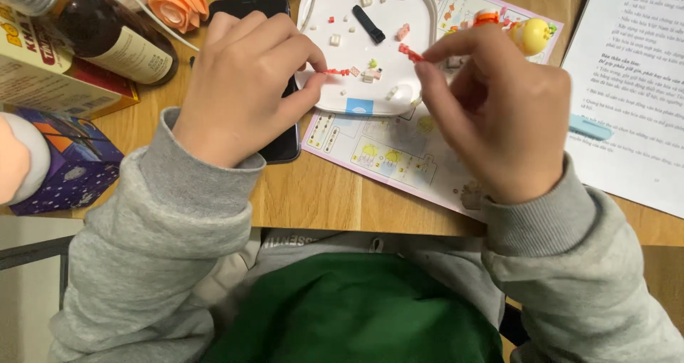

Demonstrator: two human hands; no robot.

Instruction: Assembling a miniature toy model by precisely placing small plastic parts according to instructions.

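Note:
My left hand [246, 85] pinches a tiny red brick piece [336, 71] at the near left rim of a white tray [420, 49]. Over the tray's near right side, my right hand [499, 110] pinches another small red brick piece [410, 52] between thumb and forefinger. The tray holds several small white, pink, red and green bricks and a black tool [368, 24]. A colourful building instruction sheet [385, 153] lies under the tray.
A black phone [281, 146] lies under my left hand. A dark bottle [107, 35], a yellow box [43, 78] and a purple box [68, 160] stand at left. A small yellow brick figure [531, 35] and a printed paper [634, 92] are at right.

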